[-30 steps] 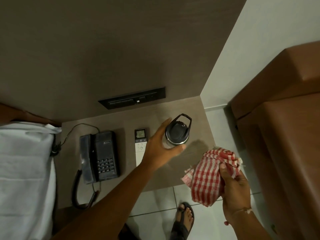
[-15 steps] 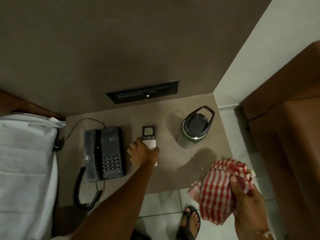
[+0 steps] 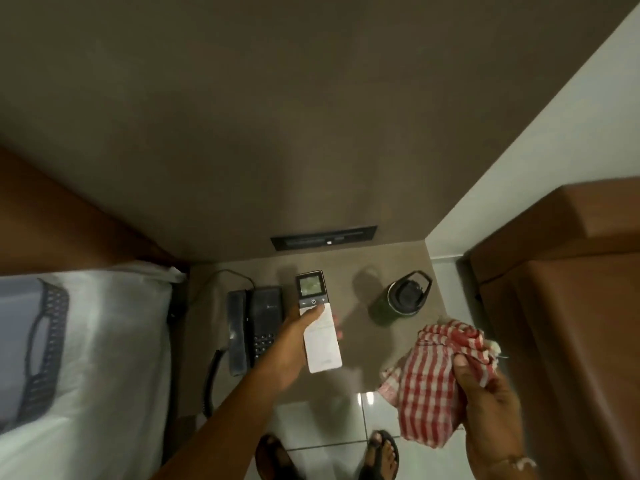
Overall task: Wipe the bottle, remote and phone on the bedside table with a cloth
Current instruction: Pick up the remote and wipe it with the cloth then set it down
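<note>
On my feed the biggest thing is the bed along the left, its white sheet running up to the left edge of the bedside table, which sits tucked into the wall corner. On that table I count one corded phone near the left edge, one green bottle with a black loop lid standing upright toward the back right corner, and one white remote between them, so three items to wipe in all. There is one cloth, red and white checked, bunched in my right hand, whose fingers are closed around it just off the table's front right corner, above the floor tiles. My left hand is wrapped around the remote from its left side, thumb resting on the face below the button row; whether it is lifted clear of the surface I cannot tell. The remote's long axis runs from the back of the table toward the front edge, screen end farthest from me. The relation that matters: the cloth lies to the right of the remote and nearer to me, well apart, so I judge the wipe needs the right hand brought leftward along that long axis
</note>
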Action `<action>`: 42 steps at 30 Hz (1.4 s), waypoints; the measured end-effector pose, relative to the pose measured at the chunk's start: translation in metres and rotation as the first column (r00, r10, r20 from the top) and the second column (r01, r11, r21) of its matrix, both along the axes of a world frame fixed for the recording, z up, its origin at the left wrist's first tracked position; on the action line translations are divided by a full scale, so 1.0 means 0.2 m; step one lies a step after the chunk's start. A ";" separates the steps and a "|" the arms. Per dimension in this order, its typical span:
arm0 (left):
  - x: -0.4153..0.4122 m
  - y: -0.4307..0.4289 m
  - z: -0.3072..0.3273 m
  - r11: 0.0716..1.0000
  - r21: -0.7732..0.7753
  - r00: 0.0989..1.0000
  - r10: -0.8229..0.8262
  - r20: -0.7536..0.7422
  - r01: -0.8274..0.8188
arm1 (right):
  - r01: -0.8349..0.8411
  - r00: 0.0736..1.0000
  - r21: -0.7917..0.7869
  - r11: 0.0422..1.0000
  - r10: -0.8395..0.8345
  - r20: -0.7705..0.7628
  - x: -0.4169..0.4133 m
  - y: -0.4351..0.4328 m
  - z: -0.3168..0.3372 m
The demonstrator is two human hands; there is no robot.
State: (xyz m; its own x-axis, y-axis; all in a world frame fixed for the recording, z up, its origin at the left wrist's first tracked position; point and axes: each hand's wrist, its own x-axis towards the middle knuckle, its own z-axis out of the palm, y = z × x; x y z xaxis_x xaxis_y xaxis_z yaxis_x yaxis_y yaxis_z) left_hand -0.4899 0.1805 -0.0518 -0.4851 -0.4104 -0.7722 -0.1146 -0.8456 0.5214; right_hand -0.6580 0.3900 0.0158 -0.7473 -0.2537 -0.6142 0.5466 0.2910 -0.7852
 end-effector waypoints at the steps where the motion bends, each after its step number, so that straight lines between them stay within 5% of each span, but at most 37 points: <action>1: 0.03 -0.01 0.11 0.998 0.064 0.999 0.002 -0.049 0.001 | -0.028 0.999 -0.017 0.999 0.027 -0.029 0.01 -0.02 0.13; 5: 0.15 0.02 0.50 0.990 0.123 0.976 -0.040 -0.216 0.068 | -0.207 0.945 -0.019 0.978 0.195 -0.264 0.08 -0.09 0.55; 10: 0.19 0.12 0.88 0.979 0.123 0.942 -0.114 -0.314 0.160 | -0.446 0.723 0.070 0.892 0.405 -0.560 0.22 -0.24 1.02; 14: 0.17 0.22 1.05 0.971 0.158 0.924 -0.110 -0.367 0.178 | -0.591 0.314 0.302 0.748 0.558 -0.768 0.25 -0.40 1.19; 19: 0.16 0.31 1.15 0.988 0.132 0.922 -0.021 -0.387 0.078 | -0.537 -0.176 0.683 0.496 0.726 -0.665 0.30 -0.51 1.22; 23: 0.16 0.34 1.16 0.992 0.124 0.934 0.053 -0.352 -0.009 | -0.596 -0.240 0.714 0.367 0.767 -0.595 0.34 -0.45 1.20; 27: 0.18 0.33 1.18 0.951 0.274 0.918 0.231 -0.323 -0.143 | -0.642 -0.291 0.656 0.398 0.664 -0.688 0.46 -0.32 1.22; 31: 0.21 0.27 1.22 0.972 0.196 0.938 0.184 -0.293 -0.129 | -0.356 -0.721 0.930 0.088 0.608 -0.333 0.47 -0.22 1.22; 33: 0.21 0.25 1.23 0.976 0.155 0.941 0.190 -0.281 -0.151 | -0.487 -0.691 0.866 0.108 0.559 -0.458 0.44 -0.10 1.16; 35: 0.21 0.24 1.25 0.976 0.148 0.931 0.199 -0.304 -0.160 | -0.806 -0.311 0.544 0.233 0.617 -0.723 0.42 -0.01 1.20; 37: 0.21 0.24 1.27 0.975 0.172 0.920 0.191 -0.342 -0.139 | -0.837 -0.055 0.375 0.399 0.620 -0.782 0.35 -0.02 1.27; 40: 0.23 0.27 1.28 0.982 0.165 0.915 0.151 -0.373 -0.095 | -0.696 0.126 0.306 0.650 0.530 -0.839 0.23 -0.21 1.44; 42: 0.22 0.30 1.30 0.987 0.154 0.907 0.114 -0.405 -0.055 | -0.660 0.084 0.357 0.660 0.538 -0.839 0.19 -0.34 1.48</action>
State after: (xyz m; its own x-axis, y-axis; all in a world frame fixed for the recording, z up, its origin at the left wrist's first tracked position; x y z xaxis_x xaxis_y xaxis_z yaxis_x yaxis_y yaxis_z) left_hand -0.4460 0.2411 0.2078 -0.7397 -0.3696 -0.5624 0.1600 -0.9083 0.3864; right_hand -0.6196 0.3218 0.3120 -0.3537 -0.8914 0.2833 -0.7320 0.0752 -0.6771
